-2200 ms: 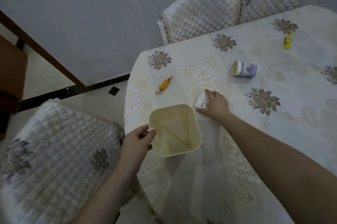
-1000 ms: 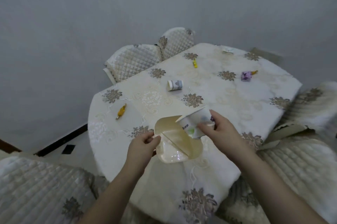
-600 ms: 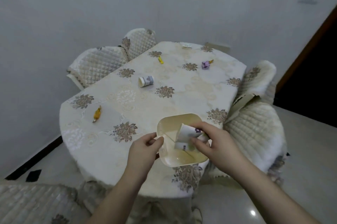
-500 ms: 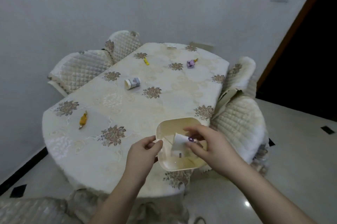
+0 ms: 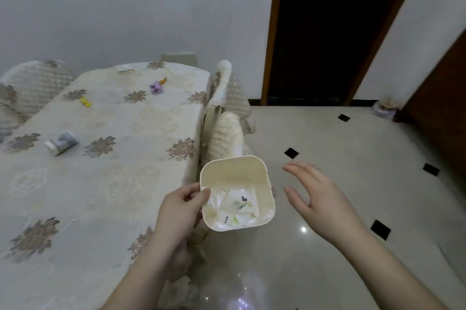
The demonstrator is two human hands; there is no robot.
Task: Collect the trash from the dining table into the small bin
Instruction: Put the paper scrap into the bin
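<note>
Bin (image 5: 235, 171) first: the small cream square one sits in your left hand (image 5: 180, 208), held out past the right edge of the surface (image 5: 106, 183) over the shiny floor (image 5: 340, 158), tipped so you look straight into it. Your left grip is closed on its near-left rim, thumb over the lip and fingers curled behind the wall. Inside, at the bottom, lies a crumpled white wrapper (image 5: 237, 208) with small green and dark print. Your right hand (image 5: 315, 198) hovers at about 3 o'clock from the bin, apart from it, palm turned inward, fingers spread and relaxed, holding nothing, so that grip is wide. On the surface, under its cream cloth with brown flower motifs, more trash is waiting: a small paper cup (image 5: 61, 143) on its side at about 10 o'clock from the bin, a yellow wrapper (image 5: 85, 101) farther off toward 11 o'clock, a purple wrapper (image 5: 156, 87) with an orange scrap (image 5: 164, 80) just beside it toward 11 to 12 o'clock, and a pale flat piece (image 5: 125, 71) near the far edge, too blurred to name. Quilted chairs (image 5: 227, 133) stand against the right side of the surface at 12 o'clock from the bin, and another (image 5: 32, 85) sits at the far left. A dark doorway (image 5: 322, 32) opens at about 1 o'clock.
</note>
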